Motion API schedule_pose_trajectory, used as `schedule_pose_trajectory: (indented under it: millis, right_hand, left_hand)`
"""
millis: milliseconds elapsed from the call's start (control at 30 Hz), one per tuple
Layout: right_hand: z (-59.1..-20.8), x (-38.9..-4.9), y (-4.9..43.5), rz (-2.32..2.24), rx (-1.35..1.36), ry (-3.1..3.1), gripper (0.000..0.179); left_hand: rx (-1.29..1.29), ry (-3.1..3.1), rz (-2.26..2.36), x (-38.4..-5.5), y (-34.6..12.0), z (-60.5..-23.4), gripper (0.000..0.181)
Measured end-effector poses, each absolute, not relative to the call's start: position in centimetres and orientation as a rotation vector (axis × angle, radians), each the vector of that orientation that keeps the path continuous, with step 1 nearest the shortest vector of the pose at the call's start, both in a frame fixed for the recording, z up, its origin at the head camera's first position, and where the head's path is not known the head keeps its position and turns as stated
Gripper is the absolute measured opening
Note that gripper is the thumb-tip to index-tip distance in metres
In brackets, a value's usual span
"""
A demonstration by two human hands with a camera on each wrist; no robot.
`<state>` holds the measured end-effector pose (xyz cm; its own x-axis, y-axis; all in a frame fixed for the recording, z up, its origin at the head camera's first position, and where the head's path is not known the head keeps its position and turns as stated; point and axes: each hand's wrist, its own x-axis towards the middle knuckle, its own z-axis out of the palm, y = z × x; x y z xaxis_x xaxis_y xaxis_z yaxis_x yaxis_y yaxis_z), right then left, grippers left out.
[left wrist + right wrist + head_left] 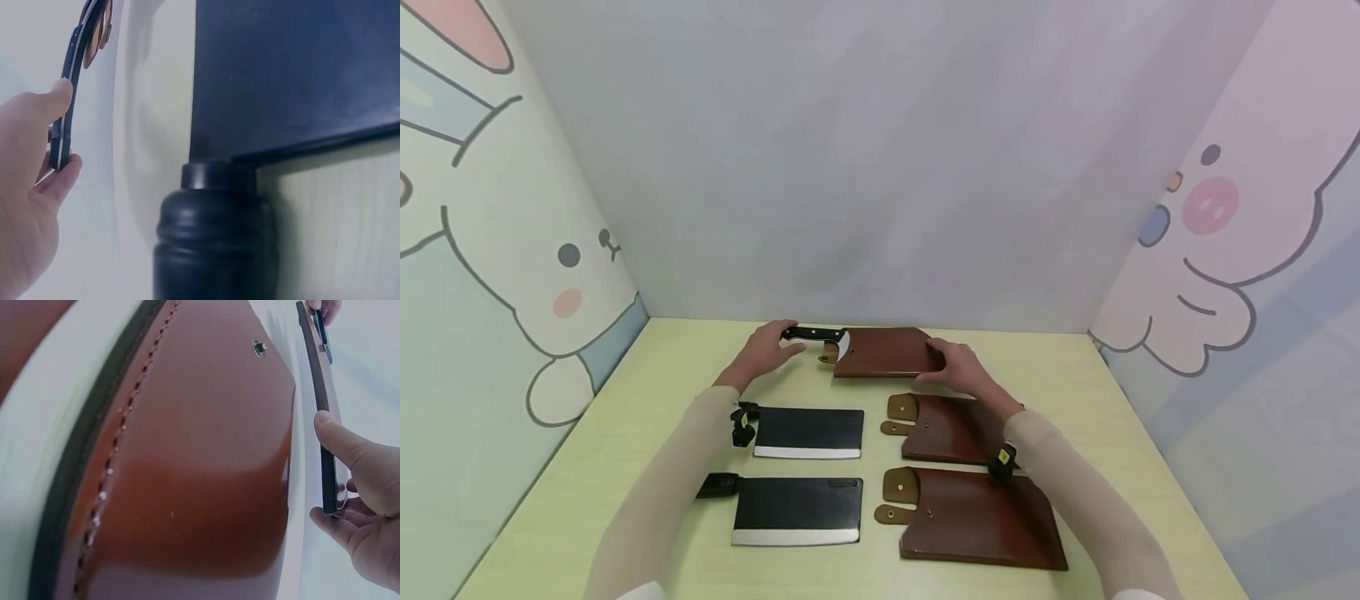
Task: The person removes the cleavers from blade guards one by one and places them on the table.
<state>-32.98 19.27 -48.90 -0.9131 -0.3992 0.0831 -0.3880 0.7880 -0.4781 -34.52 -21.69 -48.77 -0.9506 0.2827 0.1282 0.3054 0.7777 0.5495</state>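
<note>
At the back of the table, a knife with a black riveted handle (812, 333) has its blade mostly inside a brown leather sheath (887, 354). A bit of bright metal shows at the sheath's mouth. My left hand (763, 350) pinches the end of the handle between thumb and fingers, as the left wrist view also shows on the handle (70, 94). On the other side, my right hand (962, 368) grips the sheath's right end, thumb on one face and fingers on the other in the right wrist view. A small tan strap (828, 358) hangs by the sheath's mouth.
Two black cleavers (808, 429) (797, 504) lie on the left of the table, handles pointing left. Beside them on the right lie two more brown sheaths (951, 427) (977, 521) with tan flaps. A pale wall (865, 208) rises behind the table.
</note>
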Motion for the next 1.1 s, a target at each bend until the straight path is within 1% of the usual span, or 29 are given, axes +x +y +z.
schedule_pose_trajectory:
  millis: [533,733,900,1100]
  right_hand:
    - [-48.2,-31.0,20.4,-0.796,-0.729,2.983,0.088]
    - [-48.1,-30.2,20.4,-0.836,-0.715,2.970,0.089]
    - [-48.1,-29.8,20.4,-0.834,-0.707,2.965,0.090]
    - [-48.2,-29.4,20.6,-0.847,-0.720,2.960,0.090]
  left_hand:
    - [-0.521,-2.844,-0.899,-33.1,-21.1,-48.1,0.061]
    - [-0.543,-2.821,-0.871,-32.5,-21.0,-48.1,0.061]
    - [-0.545,-2.792,-0.841,-32.2,-20.6,-48.0,0.057]
    - [-0.525,-2.750,-0.835,-32.4,-20.5,-48.3,0.045]
